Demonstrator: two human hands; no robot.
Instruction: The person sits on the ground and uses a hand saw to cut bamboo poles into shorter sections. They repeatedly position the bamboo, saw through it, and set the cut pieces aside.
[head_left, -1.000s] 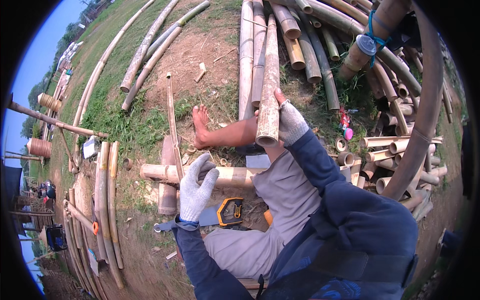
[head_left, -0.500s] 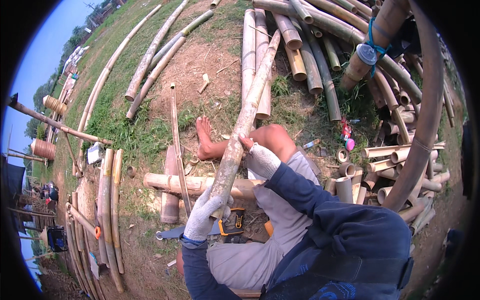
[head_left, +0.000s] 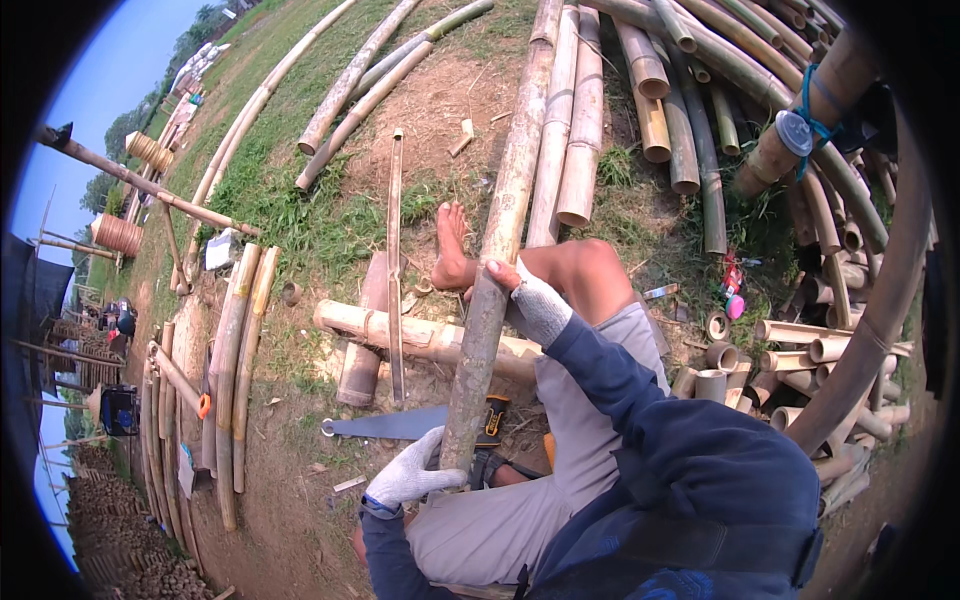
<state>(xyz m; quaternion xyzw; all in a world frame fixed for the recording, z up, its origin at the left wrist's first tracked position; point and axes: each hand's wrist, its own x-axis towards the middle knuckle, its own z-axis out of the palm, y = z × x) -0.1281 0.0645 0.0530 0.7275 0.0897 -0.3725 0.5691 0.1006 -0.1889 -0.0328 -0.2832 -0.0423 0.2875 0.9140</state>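
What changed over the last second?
The near end of the bamboo pole moved down and left in view, past the saw; its far end now runs out of frame. The left hand, empty at first, came onto the near end; the right hand still holds the pole, now farther up. Saw and crosswise log stayed put.

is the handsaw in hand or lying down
Lying down: the handsaw is on the ground; left hand and right hand are on the bamboo pole.
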